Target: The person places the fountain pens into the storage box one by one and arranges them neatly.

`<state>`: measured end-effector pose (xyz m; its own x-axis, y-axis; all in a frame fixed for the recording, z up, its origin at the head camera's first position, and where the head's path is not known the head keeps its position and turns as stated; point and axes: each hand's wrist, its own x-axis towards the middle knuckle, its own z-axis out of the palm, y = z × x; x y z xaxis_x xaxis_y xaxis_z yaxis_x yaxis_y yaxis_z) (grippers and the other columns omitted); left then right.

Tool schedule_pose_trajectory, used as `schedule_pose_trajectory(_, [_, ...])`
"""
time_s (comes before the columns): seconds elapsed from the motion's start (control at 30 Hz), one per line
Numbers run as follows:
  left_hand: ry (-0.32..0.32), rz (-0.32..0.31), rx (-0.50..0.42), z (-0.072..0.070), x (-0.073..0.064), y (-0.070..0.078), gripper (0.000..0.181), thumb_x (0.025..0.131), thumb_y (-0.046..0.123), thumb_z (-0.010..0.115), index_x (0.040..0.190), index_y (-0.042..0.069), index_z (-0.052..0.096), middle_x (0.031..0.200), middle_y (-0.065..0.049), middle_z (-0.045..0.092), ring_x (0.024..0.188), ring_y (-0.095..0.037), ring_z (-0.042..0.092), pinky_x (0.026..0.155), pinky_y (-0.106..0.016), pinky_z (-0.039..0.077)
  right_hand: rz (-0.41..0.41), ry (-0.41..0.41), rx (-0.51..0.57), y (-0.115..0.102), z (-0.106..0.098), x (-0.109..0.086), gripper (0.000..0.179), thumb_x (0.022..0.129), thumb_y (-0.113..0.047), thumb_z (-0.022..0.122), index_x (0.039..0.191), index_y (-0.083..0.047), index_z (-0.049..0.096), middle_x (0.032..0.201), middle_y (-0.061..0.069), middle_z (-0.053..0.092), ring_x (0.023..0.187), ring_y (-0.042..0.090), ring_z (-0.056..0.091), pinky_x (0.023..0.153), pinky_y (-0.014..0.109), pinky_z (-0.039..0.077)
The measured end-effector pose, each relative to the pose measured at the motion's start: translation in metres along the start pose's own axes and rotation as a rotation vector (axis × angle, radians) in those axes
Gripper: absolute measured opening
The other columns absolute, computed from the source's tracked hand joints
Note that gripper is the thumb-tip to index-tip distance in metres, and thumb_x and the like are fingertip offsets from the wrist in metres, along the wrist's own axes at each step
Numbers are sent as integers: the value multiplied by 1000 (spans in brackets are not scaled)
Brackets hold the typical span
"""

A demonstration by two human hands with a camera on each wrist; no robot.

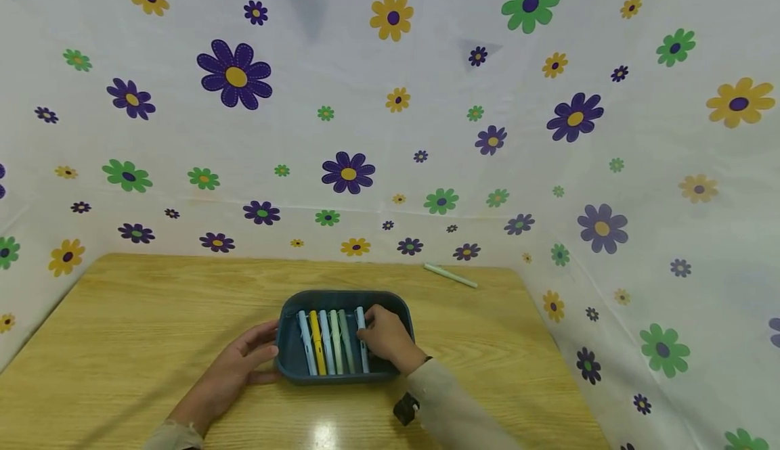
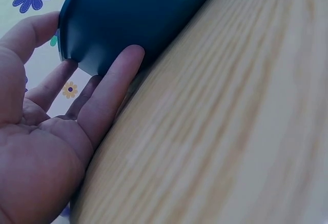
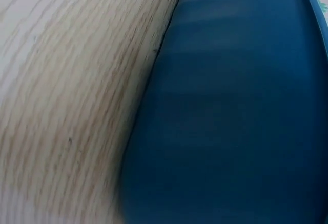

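Observation:
A dark blue tray [image 1: 341, 379] holds a row of capped pens: a light blue pen [image 1: 307, 345], a yellow pen [image 1: 317, 345], another light blue one, a pale green pen [image 1: 336, 343] and a grey-green pen [image 1: 347, 343]. Slightly apart on their right, my right hand [image 1: 390, 336] pinches the upper part of a light blue pen [image 1: 363, 356] inside the tray. My left hand [image 1: 236, 361] touches the tray's left end from outside, its fingers spread along the wall [image 2: 123, 24]. Only the tray's outer side [image 3: 225, 121] shows in the right wrist view; the right hand is hidden there.
A pale green pen [image 1: 451, 275] lies on the wooden table [image 1: 152, 315] near its back right edge. A white flower-patterned sheet [image 1: 341, 118] hangs behind the table and along its sides. A small black device [image 1: 406, 409] sits at the right wrist.

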<state>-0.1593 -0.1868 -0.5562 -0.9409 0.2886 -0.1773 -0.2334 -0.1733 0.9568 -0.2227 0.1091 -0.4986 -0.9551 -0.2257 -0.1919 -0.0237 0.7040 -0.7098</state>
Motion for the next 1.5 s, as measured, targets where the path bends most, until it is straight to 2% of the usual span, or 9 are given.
schedule_pose_trajectory(0.3, [-5, 11, 2, 1, 1, -1, 67, 105, 17, 61, 162, 4, 28, 159, -27, 31, 128, -26, 56, 95, -53, 58, 6, 12, -29, -3, 3, -1, 26, 97, -11, 72, 118, 1, 61, 76, 3, 64, 54, 16, 62, 54, 31, 50])
schedule_pose_trajectory(0.43, [-2, 11, 5, 1, 2, -1, 67, 105, 18, 61, 162, 4, 28, 159, -27, 32, 128, -24, 56, 95, -53, 59, -3, 21, -54, -3, 4, 0, 21, 97, -12, 73, 111, -1, 63, 83, 4, 63, 55, 14, 60, 55, 31, 50])
schedule_pose_trajectory(0.77, [-4, 14, -3, 2, 3, 0, 67, 106, 17, 60, 162, 3, 26, 160, -27, 30, 128, -25, 57, 95, -53, 59, 23, -16, -1, -4, 5, 1, 21, 97, -14, 72, 111, -2, 63, 89, 6, 62, 53, 16, 64, 54, 31, 55])
schedule_pose_trajectory(0.93, [-2, 11, -5, 2, 2, 0, 67, 106, 17, 61, 162, 2, 26, 159, -28, 30, 128, -25, 57, 95, -53, 58, 46, -36, 23, -5, 1, -3, 28, 96, -17, 74, 115, -1, 62, 91, 8, 65, 56, 19, 66, 55, 33, 57])
schedule_pose_trajectory(1.07, [1, 3, -8, 1, 2, 0, 69, 105, 18, 62, 162, 3, 26, 160, -27, 30, 129, -26, 56, 96, -53, 58, 43, -56, 71, -7, -6, -9, 31, 97, -18, 74, 118, 0, 60, 91, 8, 65, 64, 22, 67, 57, 37, 59])
schedule_pose_trajectory(1.23, [14, 0, -2, 1, 2, 1, 70, 104, 19, 63, 162, 4, 27, 161, -27, 29, 130, -28, 55, 96, -53, 58, -27, -59, 117, -7, -19, -18, 31, 98, -16, 72, 121, 2, 59, 87, 6, 64, 72, 25, 67, 57, 38, 61])
schedule_pose_trajectory(1.37, [28, -10, 2, 1, 1, 1, 71, 104, 20, 64, 162, 4, 27, 161, -26, 29, 129, -30, 55, 96, -52, 58, -88, -57, 161, 2, -34, -24, 34, 100, -16, 68, 126, 3, 58, 88, 8, 63, 74, 28, 67, 58, 37, 62])
schedule_pose_trajectory(1.5, [16, -11, -5, 0, 1, 1, 72, 104, 20, 64, 163, 4, 26, 162, -27, 28, 128, -29, 57, 96, -53, 58, -134, -25, 238, 18, -55, -27, 37, 103, -18, 65, 132, 3, 56, 92, 10, 62, 74, 25, 67, 62, 38, 63])
